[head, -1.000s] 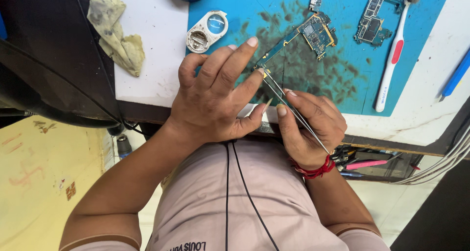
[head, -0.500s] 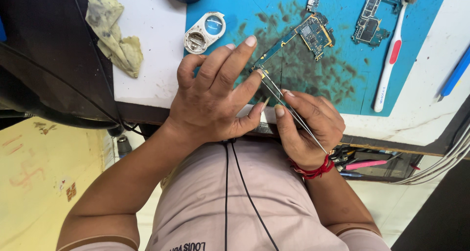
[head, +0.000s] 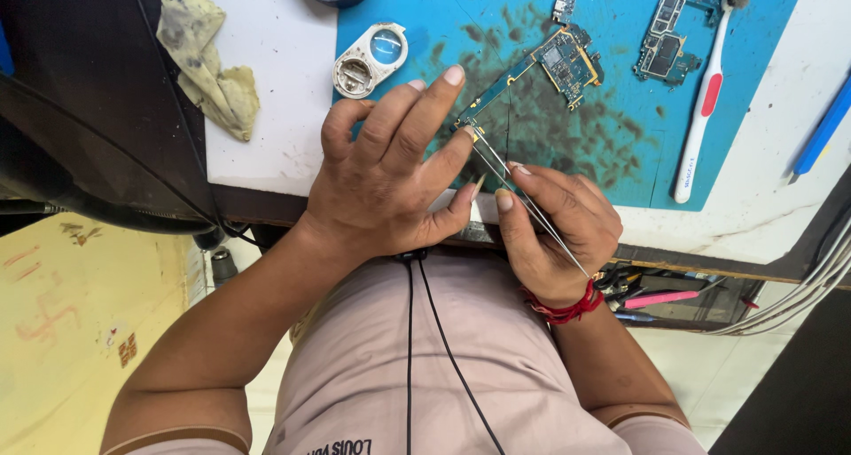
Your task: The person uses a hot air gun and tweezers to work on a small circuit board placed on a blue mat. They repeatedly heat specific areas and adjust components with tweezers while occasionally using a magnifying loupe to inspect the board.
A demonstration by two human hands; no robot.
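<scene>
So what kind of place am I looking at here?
Probably a small electronics repair bench: bare circuit boards lie on a stained blue work mat, the right hand holds fine tweezers, and a toothbrush lies nearby.

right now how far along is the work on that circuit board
Done, apparently: several bare boards lie stripped on the blue mat, one at its far edge. In hand: the left hand steadies the long circuit board while the right hand holds tweezers with their tip at the board's near end. Left: reassembly; the white frame lies apart.
</scene>
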